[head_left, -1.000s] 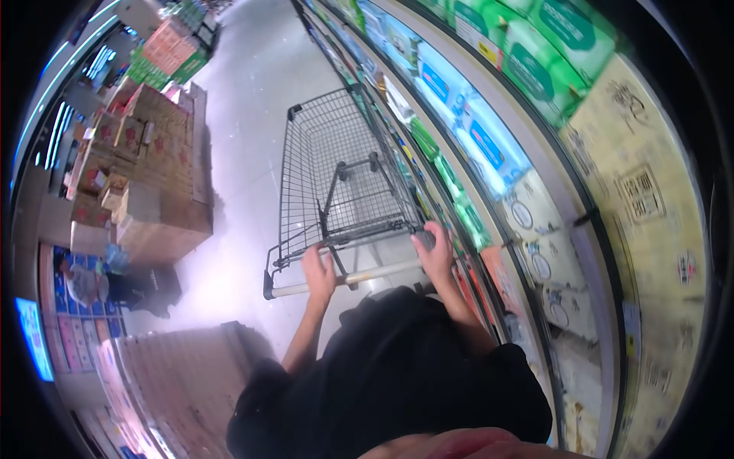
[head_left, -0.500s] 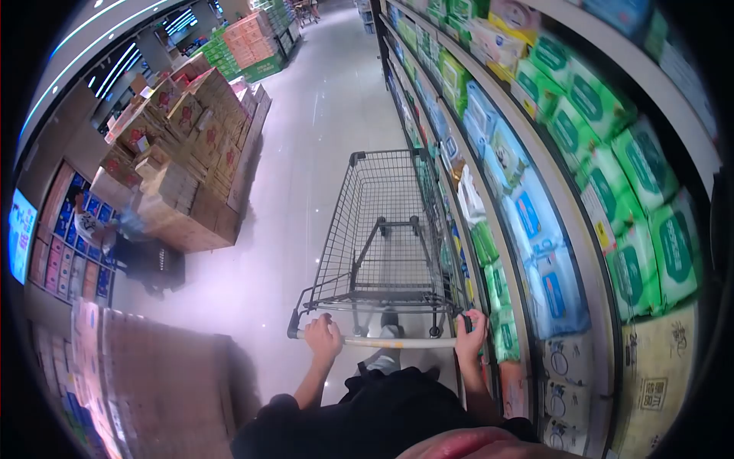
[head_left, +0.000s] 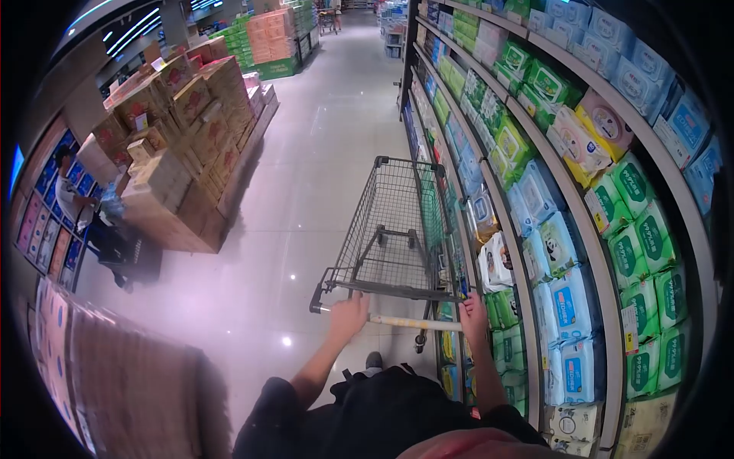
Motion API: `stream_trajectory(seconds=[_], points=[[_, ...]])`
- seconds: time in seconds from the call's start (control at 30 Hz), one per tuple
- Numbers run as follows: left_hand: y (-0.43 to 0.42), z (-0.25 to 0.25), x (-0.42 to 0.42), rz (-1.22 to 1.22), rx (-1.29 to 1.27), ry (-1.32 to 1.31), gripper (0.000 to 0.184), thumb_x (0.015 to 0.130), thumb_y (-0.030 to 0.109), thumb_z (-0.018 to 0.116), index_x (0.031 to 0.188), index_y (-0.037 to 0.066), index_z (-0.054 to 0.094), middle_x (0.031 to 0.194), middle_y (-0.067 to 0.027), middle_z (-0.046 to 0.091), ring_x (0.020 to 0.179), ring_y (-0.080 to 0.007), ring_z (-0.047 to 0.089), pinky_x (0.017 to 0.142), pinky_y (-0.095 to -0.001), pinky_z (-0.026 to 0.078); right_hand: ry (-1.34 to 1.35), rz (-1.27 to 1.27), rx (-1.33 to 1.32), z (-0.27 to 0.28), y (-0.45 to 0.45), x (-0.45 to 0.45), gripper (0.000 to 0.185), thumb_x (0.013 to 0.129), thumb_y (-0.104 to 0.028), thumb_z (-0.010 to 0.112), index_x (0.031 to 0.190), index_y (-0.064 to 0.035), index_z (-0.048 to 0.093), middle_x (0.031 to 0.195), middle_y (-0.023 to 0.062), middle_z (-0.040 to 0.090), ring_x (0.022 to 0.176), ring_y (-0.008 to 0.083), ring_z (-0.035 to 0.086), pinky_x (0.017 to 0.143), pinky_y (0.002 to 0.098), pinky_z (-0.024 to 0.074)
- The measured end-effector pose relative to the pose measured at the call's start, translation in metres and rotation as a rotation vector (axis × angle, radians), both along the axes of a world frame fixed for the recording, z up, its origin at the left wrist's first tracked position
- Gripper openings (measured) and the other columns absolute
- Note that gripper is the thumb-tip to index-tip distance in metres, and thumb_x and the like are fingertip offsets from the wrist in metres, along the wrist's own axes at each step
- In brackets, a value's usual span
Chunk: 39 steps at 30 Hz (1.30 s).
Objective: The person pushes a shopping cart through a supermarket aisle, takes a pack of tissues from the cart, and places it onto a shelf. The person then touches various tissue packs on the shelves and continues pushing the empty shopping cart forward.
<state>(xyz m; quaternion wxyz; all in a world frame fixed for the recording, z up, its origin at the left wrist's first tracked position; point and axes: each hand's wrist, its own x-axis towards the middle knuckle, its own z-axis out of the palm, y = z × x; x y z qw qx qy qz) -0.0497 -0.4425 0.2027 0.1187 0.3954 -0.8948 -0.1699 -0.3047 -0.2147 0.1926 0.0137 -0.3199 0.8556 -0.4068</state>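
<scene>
Both my hands are on the pale handlebar of a dark wire shopping cart. My left hand wraps around the bar near its left end. At the right end, beside the shelf, my right hand is closed around the bar. Only a folding frame and wire mesh show inside the basket. The cart stands slightly angled, its right side close to the shelving. Below the handlebar one of my shoes shows on the floor.
Shelves of packaged wipes run along my right. Stacked cartons stand at left, with a person beside them. A wrapped pallet is near at lower left. The shiny aisle floor stretches ahead.
The cart has turned a little and shifted right in view. My left hand has moved right with it, still gripping. The view has tilted, showing more of the right shelves.
</scene>
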Motion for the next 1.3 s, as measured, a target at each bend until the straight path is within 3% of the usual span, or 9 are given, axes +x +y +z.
stream_trajectory(seconds=[0.07, 0.13, 0.33, 0.67, 0.87, 1.3], points=[[-0.026, -0.004, -0.015, -0.018, 0.0, 0.027, 0.035, 0.095, 0.035, 0.044, 0.094, 0.003, 0.059, 0.063, -0.0194, 0.063, 0.059, -0.0392, 0.062, 0.06, -0.0494, 0.049, -0.106, 0.025, 0.073, -0.001, -0.027, -0.012, 0.03, 0.083, -0.02, 0.066, 0.11, -0.0091, 0.057, 0.088, 0.0119, 0.065, 0.08, 0.0331, 0.062, 0.072, 0.0446, 0.048], [-0.052, -0.011, -0.034, 0.003, -0.062, 0.057, 0.039, 0.096, 0.038, 0.041, 0.092, 0.003, 0.059, 0.062, -0.0195, 0.062, 0.058, -0.0385, 0.062, 0.059, -0.0495, 0.048, 0.051, 0.003, 0.241, -0.017, -0.055, -0.034, 0.024, 0.087, -0.029, 0.06, 0.102, -0.0109, 0.06, 0.08, 0.0112, 0.067, 0.075, 0.0349, 0.065, 0.067, 0.0475, 0.0492], [-0.123, -0.023, -0.084, 0.041, -0.138, 0.041, 0.041, 0.096, 0.039, 0.04, 0.089, 0.003, 0.058, 0.062, -0.0185, 0.063, 0.059, -0.0383, 0.062, 0.062, -0.0486, 0.048, 0.036, -0.002, 0.391, -0.023, -0.128, -0.083, 0.025, 0.087, -0.034, 0.058, 0.086, -0.0093, 0.064, 0.079, 0.0116, 0.068, 0.079, 0.0348, 0.065, 0.07, 0.0477, 0.0494], [-0.216, -0.024, -0.156, 0.04, -0.147, -0.034, 0.038, 0.094, 0.037, 0.043, 0.089, 0.003, 0.059, 0.064, -0.0175, 0.064, 0.06, -0.0366, 0.063, 0.062, -0.0468, 0.048, -0.009, -0.053, 0.436, -0.01, -0.23, -0.149, 0.026, 0.085, -0.033, 0.059, 0.089, -0.0079, 0.065, 0.08, 0.0177, 0.067, 0.081, 0.0391, 0.065, 0.073, 0.0488, 0.0511], [-0.277, -0.028, -0.202, 0.098, -0.113, -0.122, 0.037, 0.09, 0.039, 0.048, 0.093, 0.006, 0.063, 0.069, -0.0185, 0.066, 0.065, -0.0356, 0.065, 0.064, -0.0465, 0.049, -0.038, -0.047, 0.48, -0.017, -0.292, -0.193, 0.026, 0.085, -0.034, 0.06, 0.09, -0.0089, 0.065, 0.081, 0.0169, 0.068, 0.079, 0.0372, 0.065, 0.072, 0.0482, 0.0509], [-0.399, -0.039, -0.28, 0.034, -0.138, -0.073, 0.027, 0.092, 0.03, 0.047, 0.087, 0.006, 0.059, 0.063, -0.0161, 0.062, 0.061, -0.0368, 0.061, 0.061, -0.0496, 0.046, -0.004, 0.007, 0.381, -0.033, -0.414, -0.289, 0.025, 0.085, -0.034, 0.06, 0.088, -0.0091, 0.063, 0.079, 0.0163, 0.067, 0.079, 0.0353, 0.066, 0.07, 0.047, 0.0513]])
